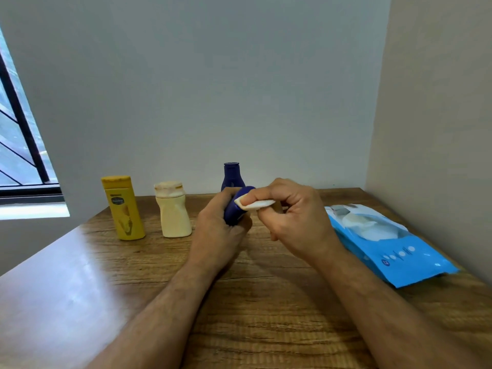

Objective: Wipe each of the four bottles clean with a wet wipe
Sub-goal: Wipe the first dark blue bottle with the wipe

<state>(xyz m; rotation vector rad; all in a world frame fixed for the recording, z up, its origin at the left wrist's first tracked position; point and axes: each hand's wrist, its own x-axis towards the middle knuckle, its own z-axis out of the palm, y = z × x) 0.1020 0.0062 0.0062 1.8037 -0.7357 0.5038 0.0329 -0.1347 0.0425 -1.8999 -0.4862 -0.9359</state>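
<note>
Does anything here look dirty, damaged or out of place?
Yes: the cream bottle has brownish grime on its cap, and the yellow bottle's cap looks stained too. The wipe pack lies open. Nothing is spilled.

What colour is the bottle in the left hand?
Dark blue bottle, seen from the head camera.

Yellow bottle (123, 209) with darker mustard cap and dark oval label; cream bottle (174, 211) with stained off-white cap; dark blue bottle (232, 177) at back, plus second dark blue bottle (235, 206) in left hand (221, 227). White wipe (257, 204) pinched in right hand (295, 217). Light blue wipe pack (386, 243) with white dots and white window; brown wood-grain desk (133, 275); pale grey wall (213, 89), black window frame (20, 115).
</note>
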